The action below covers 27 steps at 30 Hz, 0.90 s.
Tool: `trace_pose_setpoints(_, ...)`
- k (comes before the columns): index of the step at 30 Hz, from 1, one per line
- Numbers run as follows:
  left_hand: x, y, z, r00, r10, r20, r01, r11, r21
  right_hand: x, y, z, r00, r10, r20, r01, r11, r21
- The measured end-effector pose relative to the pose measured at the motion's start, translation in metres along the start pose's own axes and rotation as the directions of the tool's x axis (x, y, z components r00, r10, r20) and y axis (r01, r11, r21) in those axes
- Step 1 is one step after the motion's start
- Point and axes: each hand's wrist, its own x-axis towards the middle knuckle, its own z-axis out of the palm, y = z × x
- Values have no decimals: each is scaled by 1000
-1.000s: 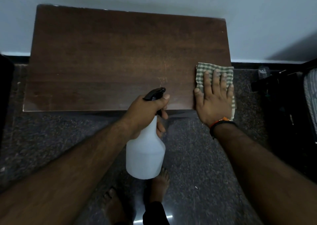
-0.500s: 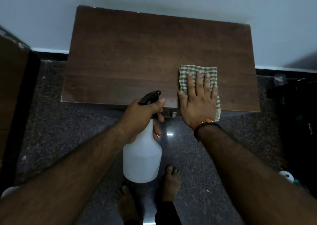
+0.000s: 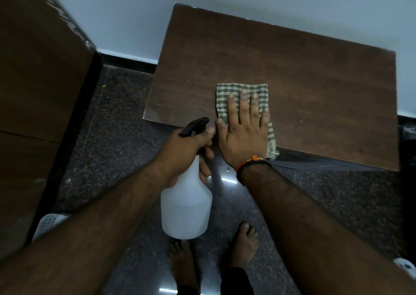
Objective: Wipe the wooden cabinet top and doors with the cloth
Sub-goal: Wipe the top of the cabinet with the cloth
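Bare feet (image 3: pixel 211 254) on speckled dark stone floor (image 3: pixel 126 141); left hand (image 3: pixel 186 146) has fingers wrapped round a white plastic spray bottle (image 3: pixel 186 207), right hand (image 3: pixel 243 132) lies flat, fingers spread, pinning the green checked cloth (image 3: pixel 244 91) at the front edge of the dark brown wooden cabinet top (image 3: pixel 304 81).

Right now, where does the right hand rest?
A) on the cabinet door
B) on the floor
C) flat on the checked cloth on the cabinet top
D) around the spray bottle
C: the right hand lies flat with fingers spread on the checked cloth, near the front edge of the cabinet top.
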Motion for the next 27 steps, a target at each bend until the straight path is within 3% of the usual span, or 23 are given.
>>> trace_pose_setpoints(11,-19,-11,-86,985,40,-167,-56,994,-93,9,-38,8,999,-31,-34,30,999,-29)
trace_pose_setpoints(18,-33,-17,-112,986,35,-165,-55,991,-119,13,-61,8,999,-41,-25,40,998,-39)
trace_pose_setpoints(27,-45,-29,-128,991,21,-129,-30,997,-64,27,-127,22,985,-170,-41,169,986,-10)
